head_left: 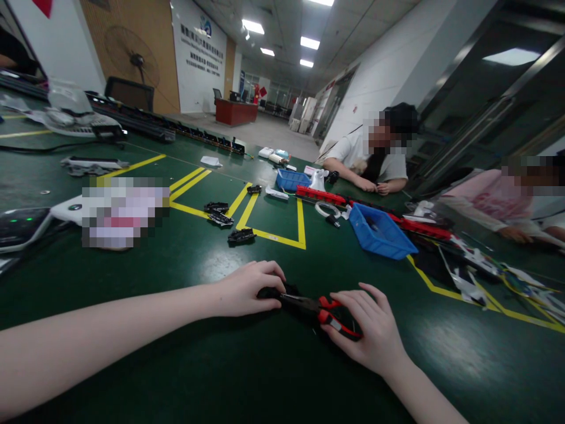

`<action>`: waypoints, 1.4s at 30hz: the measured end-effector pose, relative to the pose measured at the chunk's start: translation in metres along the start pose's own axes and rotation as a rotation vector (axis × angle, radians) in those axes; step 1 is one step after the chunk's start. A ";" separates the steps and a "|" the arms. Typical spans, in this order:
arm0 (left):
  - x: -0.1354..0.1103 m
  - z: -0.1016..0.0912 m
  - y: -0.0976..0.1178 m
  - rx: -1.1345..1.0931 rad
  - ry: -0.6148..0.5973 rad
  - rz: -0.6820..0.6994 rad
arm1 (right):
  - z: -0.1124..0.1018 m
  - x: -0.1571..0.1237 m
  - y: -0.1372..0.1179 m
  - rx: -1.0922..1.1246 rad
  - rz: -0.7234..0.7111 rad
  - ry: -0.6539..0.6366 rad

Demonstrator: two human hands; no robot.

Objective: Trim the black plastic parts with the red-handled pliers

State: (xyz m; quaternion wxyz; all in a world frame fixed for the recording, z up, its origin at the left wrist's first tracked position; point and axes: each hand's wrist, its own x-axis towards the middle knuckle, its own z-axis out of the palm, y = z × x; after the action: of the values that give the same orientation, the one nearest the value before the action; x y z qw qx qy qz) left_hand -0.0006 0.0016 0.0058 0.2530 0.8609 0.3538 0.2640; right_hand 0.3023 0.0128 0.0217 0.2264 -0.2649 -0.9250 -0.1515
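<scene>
My left hand (247, 290) rests on the green table with its fingers curled over a small black part (270, 292), pinning it down. My right hand (368, 327) is wrapped round the red handles of a pair of pliers (315, 307). The dark jaws of the pliers point left and meet the black part under my left fingers. Both forearms reach in from the bottom edge.
Several black parts (220, 219) lie in the yellow-taped area. Blue bins (379, 232) (291, 179), a red strip (322, 194) and white pieces sit beyond. Two other people sit at the far right. Devices (22, 227) lie at left; a fan (132, 59) stands behind.
</scene>
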 end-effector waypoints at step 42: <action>0.000 -0.007 -0.007 0.228 -0.058 0.245 | 0.000 -0.004 0.009 0.244 0.099 -0.154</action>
State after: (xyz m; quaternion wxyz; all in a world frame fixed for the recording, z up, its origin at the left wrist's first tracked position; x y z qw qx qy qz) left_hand -0.0084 0.0077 0.0059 0.1296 0.9279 0.2664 0.2262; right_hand 0.3102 0.0182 0.0214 0.1926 -0.2915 -0.9370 -0.0059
